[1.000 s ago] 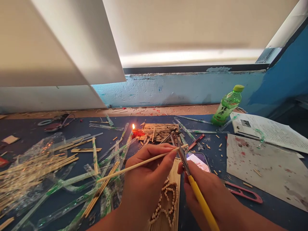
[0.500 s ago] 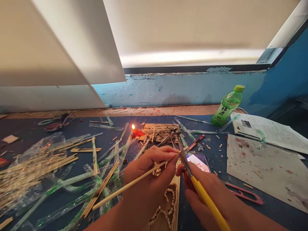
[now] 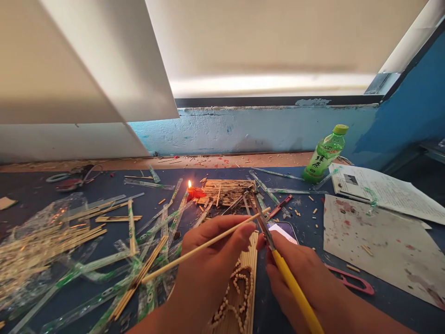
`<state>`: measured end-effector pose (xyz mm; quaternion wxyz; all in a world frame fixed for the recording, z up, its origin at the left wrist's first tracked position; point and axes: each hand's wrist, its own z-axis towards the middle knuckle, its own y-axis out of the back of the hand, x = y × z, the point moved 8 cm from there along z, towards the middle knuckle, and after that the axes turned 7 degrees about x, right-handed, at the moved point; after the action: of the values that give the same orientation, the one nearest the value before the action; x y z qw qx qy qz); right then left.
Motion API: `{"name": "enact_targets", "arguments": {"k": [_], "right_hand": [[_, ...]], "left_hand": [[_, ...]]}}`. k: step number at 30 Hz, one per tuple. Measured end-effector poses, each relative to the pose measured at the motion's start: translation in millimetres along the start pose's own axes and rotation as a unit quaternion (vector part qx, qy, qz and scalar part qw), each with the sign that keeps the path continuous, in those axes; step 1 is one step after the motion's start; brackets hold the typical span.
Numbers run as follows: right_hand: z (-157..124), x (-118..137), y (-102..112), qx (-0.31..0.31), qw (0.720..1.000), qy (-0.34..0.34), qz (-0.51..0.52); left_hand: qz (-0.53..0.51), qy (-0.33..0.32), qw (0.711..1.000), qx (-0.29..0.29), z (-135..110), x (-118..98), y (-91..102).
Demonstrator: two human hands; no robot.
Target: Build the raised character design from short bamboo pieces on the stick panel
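Observation:
A pale wooden chopstick (image 3: 194,250) lies slantwise across my left hand (image 3: 212,260), pinched between thumb and fingers. Its far tip reaches between the parted jaws of yellow-handled pliers (image 3: 295,287); whether the jaws touch it I cannot tell. My right hand (image 3: 295,264) is wrapped around the pliers, with one handle hidden in the palm. Below my hands lies a board of joined sticks (image 3: 255,260) with a string of small pale beads (image 3: 239,311) on it. A phone (image 3: 287,230) is partly covered by my right hand.
A lit red candle (image 3: 195,191) burns beside a scorched stick mat (image 3: 229,185). Chopsticks (image 3: 21,260) and clear wrappers (image 3: 93,264) litter the left side. At right are a green tea bottle (image 3: 325,155), papers (image 3: 375,246) and a pink-handled cutter (image 3: 354,280).
The chopstick has slid further up and right, its tip now showing beyond the plier jaws. My left hand has shifted slightly and the view has turned a little right.

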<state>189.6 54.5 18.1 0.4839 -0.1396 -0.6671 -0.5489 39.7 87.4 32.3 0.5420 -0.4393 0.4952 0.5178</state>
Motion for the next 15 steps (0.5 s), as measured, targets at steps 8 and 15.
{"name": "enact_targets", "arguments": {"k": [8, 15], "right_hand": [[2, 5, 1, 0.050, 0.999, 0.010, -0.009], [4, 14, 6, 0.038, 0.999, 0.015, -0.017]], "left_hand": [[-0.037, 0.036, 0.998, 0.027, -3, 10, -1.4], [-0.066, 0.031, 0.996, 0.057, -3, 8, -4.1]]}}
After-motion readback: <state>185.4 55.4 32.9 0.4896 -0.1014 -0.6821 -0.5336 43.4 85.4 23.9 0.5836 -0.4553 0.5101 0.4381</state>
